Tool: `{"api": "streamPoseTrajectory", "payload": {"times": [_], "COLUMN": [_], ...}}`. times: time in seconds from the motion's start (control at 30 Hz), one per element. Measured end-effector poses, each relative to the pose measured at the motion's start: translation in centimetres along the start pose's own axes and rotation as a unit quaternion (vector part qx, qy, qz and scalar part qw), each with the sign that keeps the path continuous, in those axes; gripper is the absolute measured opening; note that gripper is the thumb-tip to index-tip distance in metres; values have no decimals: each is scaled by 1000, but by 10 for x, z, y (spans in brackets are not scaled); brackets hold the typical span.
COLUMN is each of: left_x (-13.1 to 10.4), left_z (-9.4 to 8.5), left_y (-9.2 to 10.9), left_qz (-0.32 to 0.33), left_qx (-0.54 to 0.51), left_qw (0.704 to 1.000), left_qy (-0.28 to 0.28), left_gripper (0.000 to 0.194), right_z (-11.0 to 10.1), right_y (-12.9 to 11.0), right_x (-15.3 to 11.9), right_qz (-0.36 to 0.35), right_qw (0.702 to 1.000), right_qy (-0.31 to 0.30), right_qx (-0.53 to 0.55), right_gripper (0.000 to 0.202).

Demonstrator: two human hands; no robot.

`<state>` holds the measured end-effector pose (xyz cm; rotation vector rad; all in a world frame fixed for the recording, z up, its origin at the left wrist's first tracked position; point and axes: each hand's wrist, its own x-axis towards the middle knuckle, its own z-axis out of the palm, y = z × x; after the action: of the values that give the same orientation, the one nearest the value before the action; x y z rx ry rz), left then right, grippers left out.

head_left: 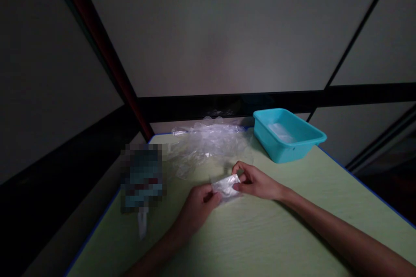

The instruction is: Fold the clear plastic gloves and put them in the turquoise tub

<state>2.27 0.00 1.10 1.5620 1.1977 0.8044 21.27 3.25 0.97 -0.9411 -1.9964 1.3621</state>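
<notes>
Between my two hands is a small clear plastic bag [226, 187], shiny and folded or flattened into a rough rectangle just above the table. My left hand [200, 205] pinches its left edge between thumb and fingers. On the other side, my right hand [255, 181] grips the right edge, thumb in front and fingers curled behind. Whether anything lies inside the bag I cannot tell. Beyond my hands spreads a loose heap of clear plastic bags [211, 138], crumpled together at the table's back edge.
A turquoise plastic basin [289, 149] stands at the back right, with something flat and clear inside. At the left lies a blurred-out item [143, 181], with a whitish strip [142, 225] below it. The pale green table [247, 238] has a blue edge and meets a panelled wall behind.
</notes>
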Motion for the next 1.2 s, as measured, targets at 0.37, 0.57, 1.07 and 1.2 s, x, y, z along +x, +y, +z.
{"api": "streamPoseTrajectory", "payload": {"times": [0.37,0.57,1.07,1.2], "left_x": [-3,-4,-2,-2], "left_z": [-6,-6,-8,-10], "left_y": [5,3,-4,-1], "left_qz": [-33,-45,-33,-38], "left_qx": [-47,-42,-33,-27], "left_qw": [993,990,993,994], "left_qy": [107,128,110,102], "left_gripper": [24,43,44,40], "right_z": [11,12,29,32], "right_y": [9,9,-14,-9], "right_x": [8,9,-14,-11], "right_qz": [16,10,-113,-84], "right_qw": [994,988,900,891], "right_qy": [107,139,40,-26], "right_qx": [-23,-70,-420,-445], "right_gripper": [24,23,66,75]}}
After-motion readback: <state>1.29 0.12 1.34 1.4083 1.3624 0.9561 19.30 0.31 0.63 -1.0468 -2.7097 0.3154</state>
